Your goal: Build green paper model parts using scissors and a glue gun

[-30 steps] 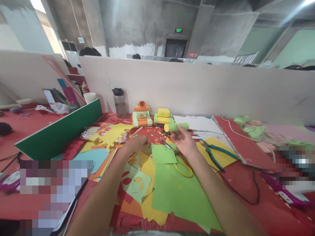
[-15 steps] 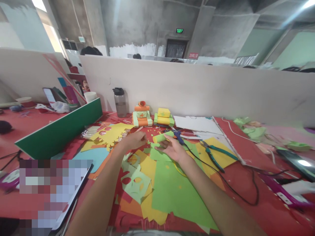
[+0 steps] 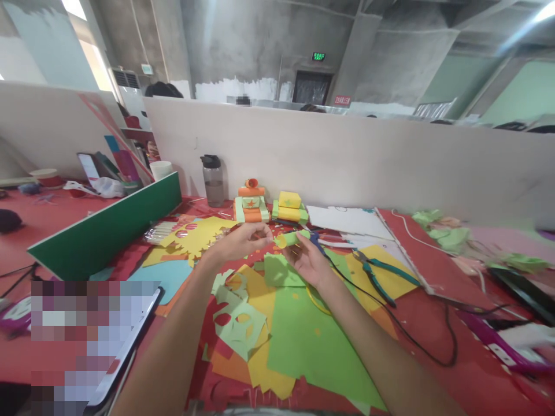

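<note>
My right hand [image 3: 311, 261] holds a small rolled paper tube [image 3: 289, 240], light green with a yellow end pointing left. Close to that yellow end, the fingers of my left hand [image 3: 249, 238] are pinched together; what they hold, if anything, is too small to make out. Behind the hands stand an orange and pale green paper model [image 3: 251, 205] with a star on its front, and a yellow and green paper model [image 3: 289, 207]. Below the hands lie a large green paper sheet [image 3: 312, 341] and a pale green sheet with cut-out holes [image 3: 243, 329].
Teal-handled pliers [image 3: 377, 277] lie on yellow paper at the right, beside a blue glue gun [image 3: 318, 240] with a black cord. A bottle [image 3: 212, 182] stands near the white partition [image 3: 347, 156]. A green board [image 3: 113, 225] and a tablet [image 3: 130, 341] are at the left.
My left hand has moved right, from beside the tube to its yellow end, its fingers now pinched. The tube and my right hand have shifted slightly right.
</note>
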`<state>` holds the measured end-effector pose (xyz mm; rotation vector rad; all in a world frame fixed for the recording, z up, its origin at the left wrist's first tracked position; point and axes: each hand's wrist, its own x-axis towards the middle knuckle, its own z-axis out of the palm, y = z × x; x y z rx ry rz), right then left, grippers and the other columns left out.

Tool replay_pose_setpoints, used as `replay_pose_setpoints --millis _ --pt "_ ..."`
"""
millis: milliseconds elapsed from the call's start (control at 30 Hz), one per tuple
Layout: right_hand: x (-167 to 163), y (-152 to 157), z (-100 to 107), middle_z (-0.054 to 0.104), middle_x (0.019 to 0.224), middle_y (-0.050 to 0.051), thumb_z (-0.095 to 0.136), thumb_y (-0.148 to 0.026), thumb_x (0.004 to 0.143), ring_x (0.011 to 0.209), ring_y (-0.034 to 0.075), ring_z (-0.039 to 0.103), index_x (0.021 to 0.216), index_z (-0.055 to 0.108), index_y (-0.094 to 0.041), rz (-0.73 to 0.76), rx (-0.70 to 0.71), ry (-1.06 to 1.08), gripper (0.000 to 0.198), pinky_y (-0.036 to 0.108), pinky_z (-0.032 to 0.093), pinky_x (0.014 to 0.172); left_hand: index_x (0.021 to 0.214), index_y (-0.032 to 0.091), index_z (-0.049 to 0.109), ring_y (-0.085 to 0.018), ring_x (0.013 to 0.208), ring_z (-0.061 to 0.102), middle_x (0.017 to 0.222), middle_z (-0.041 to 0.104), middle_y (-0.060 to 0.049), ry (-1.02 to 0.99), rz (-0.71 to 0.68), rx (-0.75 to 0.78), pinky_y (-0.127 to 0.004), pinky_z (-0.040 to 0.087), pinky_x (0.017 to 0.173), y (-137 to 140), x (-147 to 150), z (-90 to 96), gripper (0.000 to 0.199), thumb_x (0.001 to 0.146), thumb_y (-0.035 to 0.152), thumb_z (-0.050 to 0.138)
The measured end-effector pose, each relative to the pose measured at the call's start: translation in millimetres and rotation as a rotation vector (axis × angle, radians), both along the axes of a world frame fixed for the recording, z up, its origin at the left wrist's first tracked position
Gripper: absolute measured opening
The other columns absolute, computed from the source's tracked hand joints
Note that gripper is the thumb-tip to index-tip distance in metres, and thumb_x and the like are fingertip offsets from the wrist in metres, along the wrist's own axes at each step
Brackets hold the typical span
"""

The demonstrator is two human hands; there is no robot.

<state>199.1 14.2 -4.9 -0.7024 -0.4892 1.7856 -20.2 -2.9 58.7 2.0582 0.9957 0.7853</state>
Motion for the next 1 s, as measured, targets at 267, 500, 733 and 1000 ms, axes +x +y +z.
replay_pose_setpoints --millis 267,500,733,1000 --pt "-3 -3 5 0.073 0.072 0.003 0.075 -0.022 0.084 0.060 0.014 0.071 0.088 0.066 -0.016 -0.005 -0.056 0.016 0.011 0.022 0.064 0.058 0.086 0.018 0.059 -0.013 0.073 0.057 0.084 0.064 -0.002 0.018 0.104 0.022 -0.024 0.048 0.067 1 16 -4.7 0.021 0.087 0.037 0.053" --pt "-3 -3 3 0.073 0.072 0.002 0.075 -0.023 0.084 0.062 0.014 0.071 0.087 0.066 -0.017 0.020 -0.048 0.013 0.012 0.022 0.064 0.059 0.084 0.017 0.060 -0.014 0.072 0.058 0.083 0.066 -0.002 0.034 0.148 0.046 -0.024 0.047 0.065 2 20 -8.1 0.020 0.087 0.035 0.051" --pt "-6 -4 4 0.071 0.069 0.003 0.075 -0.021 0.084 0.062 0.014 0.070 0.084 0.065 -0.016 0.005 -0.050 0.014 0.011 0.023 0.064 0.060 0.085 0.017 0.061 -0.014 0.072 0.058 0.082 0.067 -0.002 0.062 0.196 0.089 -0.024 0.045 0.062 1 23 -7.0 0.019 0.087 0.033 0.050" --pt "-6 -3 1 0.070 0.069 0.002 0.078 -0.021 0.081 0.063 0.015 0.071 0.083 0.064 -0.017 0.005 -0.043 0.023 0.014 0.022 0.065 0.061 0.083 0.019 0.060 -0.016 0.071 0.059 0.082 0.068 -0.002 0.104 0.253 0.108 -0.024 0.044 0.060 -2 25 -6.1 0.017 0.085 0.032 0.050"
